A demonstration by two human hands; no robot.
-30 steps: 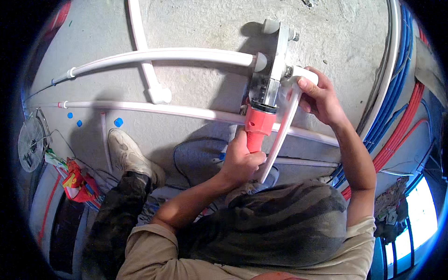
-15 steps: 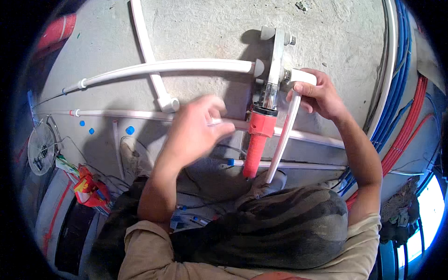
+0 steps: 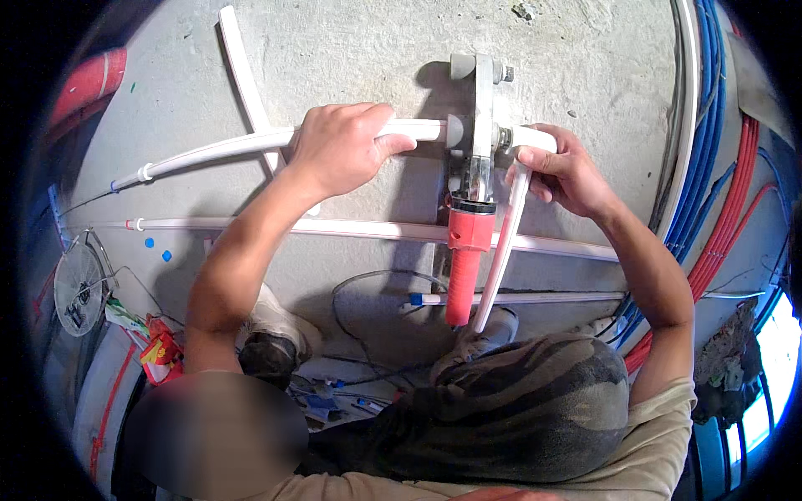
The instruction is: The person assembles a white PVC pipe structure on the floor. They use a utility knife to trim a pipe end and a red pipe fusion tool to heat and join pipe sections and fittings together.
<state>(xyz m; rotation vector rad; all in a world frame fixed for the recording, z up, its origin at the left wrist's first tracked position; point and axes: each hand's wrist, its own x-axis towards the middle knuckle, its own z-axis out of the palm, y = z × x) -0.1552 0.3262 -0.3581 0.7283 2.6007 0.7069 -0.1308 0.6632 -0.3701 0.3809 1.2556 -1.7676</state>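
My left hand (image 3: pixel 342 150) is wrapped round a long white plastic pipe (image 3: pixel 200 149), whose right end meets a grey socket on one face of a pipe welding iron (image 3: pixel 482 108). The iron has a flat metal plate and a red handle (image 3: pixel 464 267) that points toward me. On the plate's other face, my right hand (image 3: pixel 564 167) grips a white elbow fitting (image 3: pixel 532 139) against the heating socket. A short white pipe (image 3: pixel 501 250) runs down from that elbow, beside the red handle. A further pair of grey sockets (image 3: pixel 462 66) sits at the plate's far end.
Another white pipe (image 3: pixel 368 229) crosses the floor under the handle, and one more (image 3: pixel 242 75) lies at the far left. Small blue caps (image 3: pixel 166 255) dot the floor. Blue (image 3: pixel 697 167) and red conduits (image 3: pixel 735 192) run along the right. A fan (image 3: pixel 79 288) stands at left.
My left hand has moved forward and closed round the long pipe. My right hand keeps its hold on the elbow. The view has shifted slightly.
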